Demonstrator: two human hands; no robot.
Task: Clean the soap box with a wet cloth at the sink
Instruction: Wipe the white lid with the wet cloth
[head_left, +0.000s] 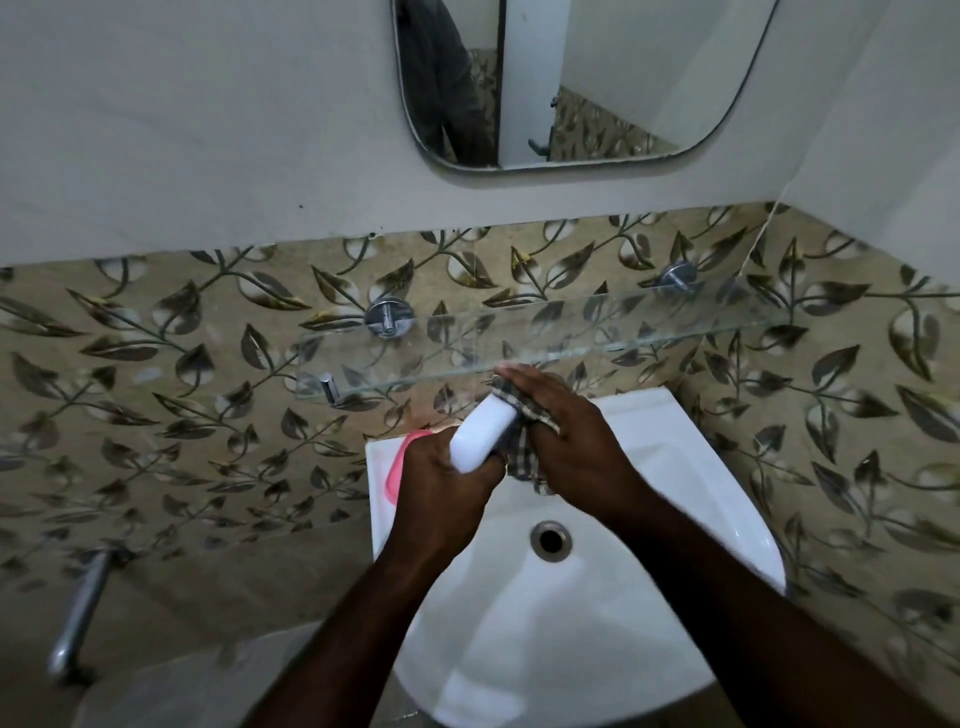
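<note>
Above the white sink (675, 483), back half: 2 hands meet just under the front edge of a glass shelf (545, 338); the basin towards the drain (550, 540) lies open. Soap box (480, 436), white, oblong, long axis running from lower left up to upper right. Left hand (441, 493) grips its lower end. Right hand (561, 447) presses a checked cloth (524, 457) against its upper right side. Pink item (397, 467) on the sink's left rim, partly hidden.

No legible text or labels
</note>
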